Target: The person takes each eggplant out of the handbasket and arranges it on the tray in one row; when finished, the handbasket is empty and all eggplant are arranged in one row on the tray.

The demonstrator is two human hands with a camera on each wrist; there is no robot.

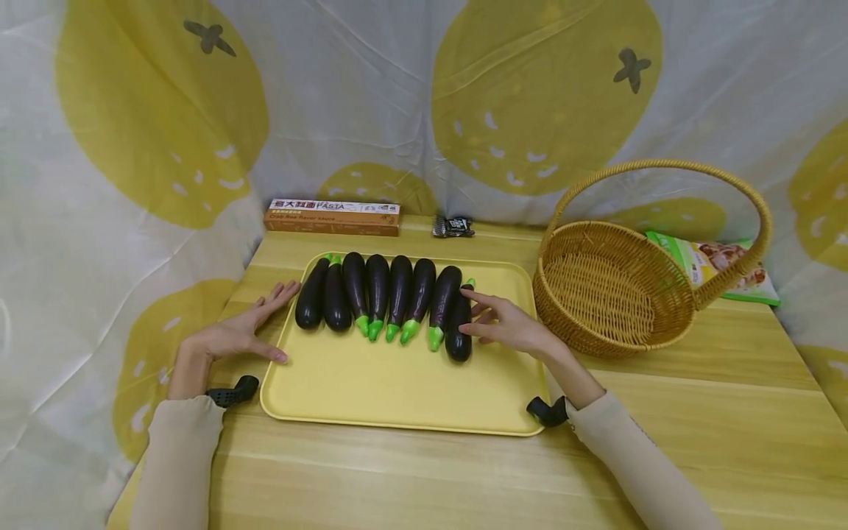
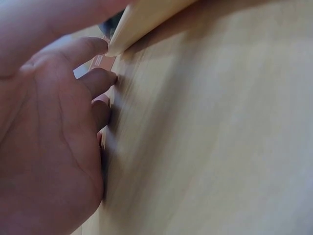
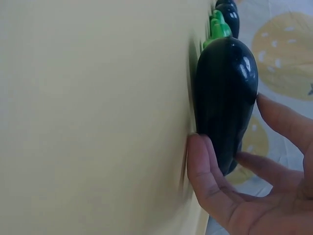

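Observation:
A row of several dark purple eggplants [image 1: 377,291] with green stems lies across the upper part of a yellow tray [image 1: 397,390]. The rightmost eggplant [image 1: 460,331] has its stem pointing away from me, unlike its neighbour. My right hand [image 1: 506,324] touches this eggplant from the right, its fingertips against the dark skin; the right wrist view shows the same eggplant [image 3: 226,93] close up beside the fingers [image 3: 205,166]. At the tray's left rim, my left hand [image 1: 245,331] is spread, thumb over the rim and fingers close to the leftmost eggplant [image 1: 311,298].
A wicker basket [image 1: 616,342] with a tall handle stands right of the tray, a green and white food packet [image 1: 729,265] behind it. A pasta box [image 1: 331,218] and a small black packet [image 1: 453,226] lie at the back of the wooden table [image 1: 397,478], before a patterned curtain.

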